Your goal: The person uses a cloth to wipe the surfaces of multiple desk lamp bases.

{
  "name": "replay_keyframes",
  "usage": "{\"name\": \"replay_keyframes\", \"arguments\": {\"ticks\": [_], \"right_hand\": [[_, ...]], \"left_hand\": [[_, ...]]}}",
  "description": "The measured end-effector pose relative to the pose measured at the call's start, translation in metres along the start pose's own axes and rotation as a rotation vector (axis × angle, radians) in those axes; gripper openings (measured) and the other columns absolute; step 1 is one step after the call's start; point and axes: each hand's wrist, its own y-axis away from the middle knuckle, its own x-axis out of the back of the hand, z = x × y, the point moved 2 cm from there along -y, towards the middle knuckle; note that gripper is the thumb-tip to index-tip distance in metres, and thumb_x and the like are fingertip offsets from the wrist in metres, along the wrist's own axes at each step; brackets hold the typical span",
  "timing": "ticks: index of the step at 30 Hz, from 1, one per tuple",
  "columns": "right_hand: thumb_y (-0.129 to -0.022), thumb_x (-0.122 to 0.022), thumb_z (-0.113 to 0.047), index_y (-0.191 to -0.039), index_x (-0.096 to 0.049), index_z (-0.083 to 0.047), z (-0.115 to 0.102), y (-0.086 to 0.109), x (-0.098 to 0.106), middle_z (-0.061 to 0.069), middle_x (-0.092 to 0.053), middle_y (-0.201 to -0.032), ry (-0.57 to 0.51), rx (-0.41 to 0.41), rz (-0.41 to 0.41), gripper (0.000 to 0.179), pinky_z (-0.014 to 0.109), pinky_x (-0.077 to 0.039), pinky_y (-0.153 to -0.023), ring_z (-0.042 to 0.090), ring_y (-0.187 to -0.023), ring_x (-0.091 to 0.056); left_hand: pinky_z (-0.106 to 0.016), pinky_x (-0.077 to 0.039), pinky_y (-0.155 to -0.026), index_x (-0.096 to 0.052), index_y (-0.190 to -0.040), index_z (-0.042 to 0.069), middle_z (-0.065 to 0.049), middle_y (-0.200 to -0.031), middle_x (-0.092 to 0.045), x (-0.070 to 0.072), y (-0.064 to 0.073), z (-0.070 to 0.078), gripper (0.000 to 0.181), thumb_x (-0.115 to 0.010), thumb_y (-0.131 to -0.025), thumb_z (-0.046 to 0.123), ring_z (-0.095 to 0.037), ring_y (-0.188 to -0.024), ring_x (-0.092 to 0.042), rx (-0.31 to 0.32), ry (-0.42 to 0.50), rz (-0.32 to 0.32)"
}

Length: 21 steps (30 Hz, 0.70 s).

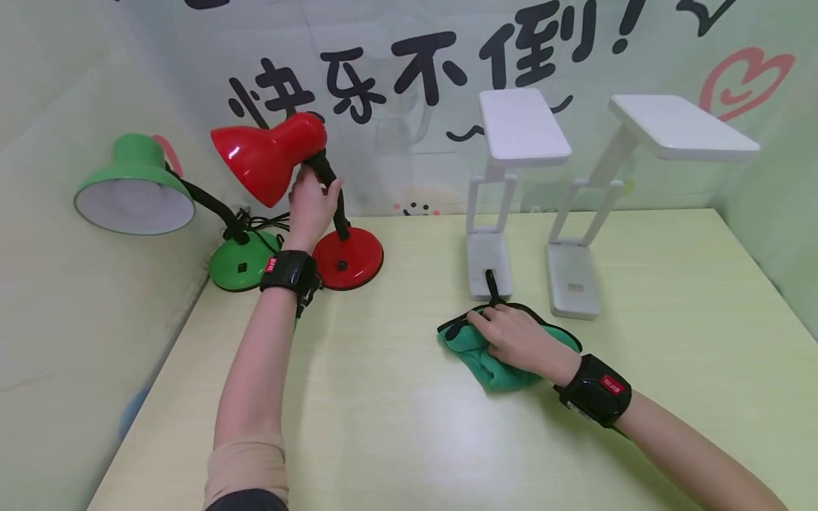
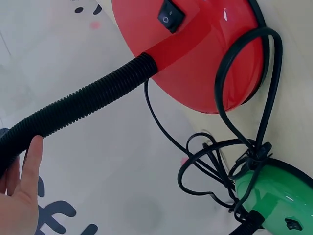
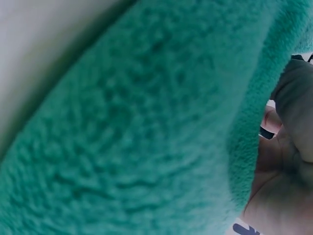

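A red desk lamp [image 1: 350,259] stands at the back left of the table. My left hand [image 1: 311,209] grips its black ribbed neck [image 2: 83,105] just below the red shade [image 1: 265,156]. In the left wrist view, one finger [image 2: 32,164] lies along the neck and the others go behind it. My right hand [image 1: 514,341] holds a green towelling cloth [image 1: 488,365] with black edging, low over the table in front of the white lamps. The cloth [image 3: 137,127] fills most of the right wrist view and hides part of that hand.
A green desk lamp [image 1: 233,264] with bundled black cord [image 2: 254,152] stands left of the red one. Two white folding lamps, one nearer [image 1: 488,266] and one further right [image 1: 573,284], stand on the pale table [image 1: 383,440]. A lettered wall sheet [image 1: 422,156] hangs behind.
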Motion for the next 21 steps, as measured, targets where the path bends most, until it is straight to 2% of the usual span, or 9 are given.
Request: {"name": "replay_keyframes", "arguments": {"ticks": [7, 16, 21], "right_hand": [[-0.07, -0.065, 0.005, -0.109, -0.054, -0.001, 0.0, 0.001, -0.001, 0.008, -0.058, -0.073, -0.013, 0.006, 0.008, 0.041, 0.029, -0.045, -0.055, 0.021, -0.062, -0.053], [-0.071, -0.064, 0.004, -0.108, -0.053, -0.002, 0.0, 0.001, -0.001, 0.009, -0.058, -0.073, -0.022, -0.006, 0.001, 0.039, 0.03, -0.045, -0.053, 0.022, -0.063, -0.054], [-0.072, -0.064, 0.002, -0.109, -0.054, -0.003, -0.002, 0.002, 0.001, 0.011, -0.06, -0.08, -0.019, -0.051, -0.014, 0.039, 0.032, -0.048, -0.055, 0.024, -0.07, -0.057]], "left_hand": [[-0.045, -0.046, -0.097, -0.044, -0.12, -0.003, -0.022, -0.11, -0.057, -0.009, 0.009, 0.009, 0.038, -0.057, -0.095, 0.021, -0.034, -0.106, -0.059, -0.093, -0.071, 0.044], [-0.043, -0.04, -0.097, -0.044, -0.118, 0.0, -0.018, -0.108, -0.053, -0.015, 0.022, 0.022, 0.043, -0.06, -0.093, 0.031, -0.029, -0.11, -0.051, -0.133, -0.144, 0.084], [-0.043, -0.04, -0.103, -0.042, -0.122, -0.001, -0.019, -0.12, -0.051, -0.017, 0.031, 0.03, 0.046, -0.06, -0.093, 0.029, -0.029, -0.12, -0.047, -0.159, -0.093, 0.09]]}}
